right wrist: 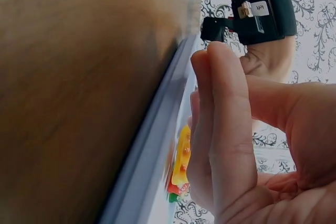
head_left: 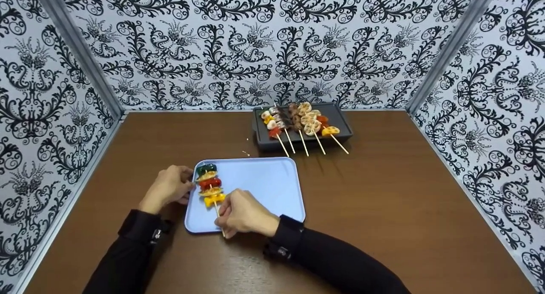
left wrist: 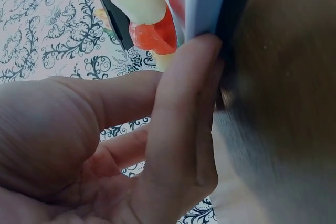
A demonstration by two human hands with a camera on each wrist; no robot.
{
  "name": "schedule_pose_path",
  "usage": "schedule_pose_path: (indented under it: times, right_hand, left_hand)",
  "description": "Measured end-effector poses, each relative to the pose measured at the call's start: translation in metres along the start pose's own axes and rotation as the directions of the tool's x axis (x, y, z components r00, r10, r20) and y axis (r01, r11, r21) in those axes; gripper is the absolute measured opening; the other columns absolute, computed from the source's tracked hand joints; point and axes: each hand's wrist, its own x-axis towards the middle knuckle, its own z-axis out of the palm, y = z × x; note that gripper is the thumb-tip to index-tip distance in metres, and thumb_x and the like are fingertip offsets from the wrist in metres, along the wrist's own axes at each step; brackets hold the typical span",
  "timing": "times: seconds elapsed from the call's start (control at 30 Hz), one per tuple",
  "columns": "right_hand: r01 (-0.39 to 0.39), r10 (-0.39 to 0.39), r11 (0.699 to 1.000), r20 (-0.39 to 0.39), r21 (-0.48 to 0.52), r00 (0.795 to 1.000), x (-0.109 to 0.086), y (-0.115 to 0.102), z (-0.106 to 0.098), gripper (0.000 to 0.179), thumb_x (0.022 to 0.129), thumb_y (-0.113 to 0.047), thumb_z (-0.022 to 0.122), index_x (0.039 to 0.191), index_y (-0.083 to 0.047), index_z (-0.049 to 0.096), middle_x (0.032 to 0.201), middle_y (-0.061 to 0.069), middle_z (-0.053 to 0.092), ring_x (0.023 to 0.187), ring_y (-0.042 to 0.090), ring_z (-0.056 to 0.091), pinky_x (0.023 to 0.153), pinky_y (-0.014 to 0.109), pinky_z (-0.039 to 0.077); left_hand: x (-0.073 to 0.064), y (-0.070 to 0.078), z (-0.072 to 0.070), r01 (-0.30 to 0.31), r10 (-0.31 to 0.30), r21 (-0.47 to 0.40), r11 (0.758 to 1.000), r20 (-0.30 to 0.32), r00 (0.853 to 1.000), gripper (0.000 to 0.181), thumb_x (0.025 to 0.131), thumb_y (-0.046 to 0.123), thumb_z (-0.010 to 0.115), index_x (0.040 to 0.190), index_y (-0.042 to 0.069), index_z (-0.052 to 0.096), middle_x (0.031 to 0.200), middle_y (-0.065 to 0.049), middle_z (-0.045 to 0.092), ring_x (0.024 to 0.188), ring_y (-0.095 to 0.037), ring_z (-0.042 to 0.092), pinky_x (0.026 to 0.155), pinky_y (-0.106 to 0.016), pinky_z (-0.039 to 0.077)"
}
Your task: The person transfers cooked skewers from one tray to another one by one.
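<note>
A light-blue tray [head_left: 264, 187] lies on the table. Along its left side rests a vegetable skewer [head_left: 210, 183] with green, red and yellow pieces and pale slices between them. My right hand [head_left: 245, 213] pinches the skewer's wooden stick [head_left: 217, 209] near its lower end, over the tray's front rim. On the other side, my left hand [head_left: 170, 187] holds the tray's left rim between thumb and fingers. The left wrist view has the left fingers [left wrist: 181, 93] against the rim. In the right wrist view, the right fingers [right wrist: 228, 108] hide the stick.
Behind the tray, to the right, stands a dark grill plate [head_left: 340, 115]. Several skewers [head_left: 300, 119] lie on it, their sticks pointing toward me over its front edge. Small crumbs [head_left: 246, 152] dot the brown table [head_left: 383, 191]. Patterned walls [head_left: 255, 51] enclose the back and sides.
</note>
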Motion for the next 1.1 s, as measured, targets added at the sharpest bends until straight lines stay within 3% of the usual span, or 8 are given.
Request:
schedule_pose_path:
  times: [0.47, 0.8, 1.1]
  right_hand:
    - [0.034, -0.034, 0.999, -0.008, 0.011, 0.999, 0.008, -0.004, 0.018, 0.024, 0.095, -0.001, 0.094, 0.082, -0.01, 0.076, 0.069, 0.002, 0.079, 0.055, 0.01, 0.078, 0.056, 0.029, 0.07]
    - [0.089, -0.093, 0.995, 0.076, 0.055, 0.993, 0.007, 0.002, 0.009, 0.005, 0.102, 0.001, 0.087, 0.1, -0.003, 0.086, 0.083, 0.002, 0.084, 0.063, 0.011, 0.081, 0.063, 0.03, 0.073]
    - [0.141, -0.142, 0.99, 0.057, 0.017, 0.988, 0.003, 0.005, -0.002, 0.005, 0.105, -0.004, 0.084, 0.109, -0.001, 0.086, 0.092, 0.008, 0.086, 0.065, 0.01, 0.08, 0.064, 0.029, 0.073]
  left_hand:
    - [0.0, -0.002, -0.002, -0.007, 0.009, -0.056, 0.998, 0.031, 0.999, 0.052, 0.114, 0.001, 0.07, 0.162, -0.011, 0.056, 0.15, -0.042, 0.068, 0.088, -0.027, 0.085, 0.075, -0.04, 0.077]
    - [0.0, -0.001, -0.003, -0.001, 0.003, -0.057, 0.998, 0.029, 1.0, 0.052, 0.114, 0.002, 0.07, 0.162, -0.01, 0.057, 0.149, -0.041, 0.068, 0.089, -0.028, 0.085, 0.074, -0.04, 0.077]
    - [0.001, -0.003, -0.002, 0.0, 0.002, -0.077, 0.997, 0.025, 1.0, 0.05, 0.114, 0.002, 0.069, 0.161, -0.011, 0.057, 0.149, -0.041, 0.069, 0.088, -0.028, 0.085, 0.073, -0.041, 0.077]
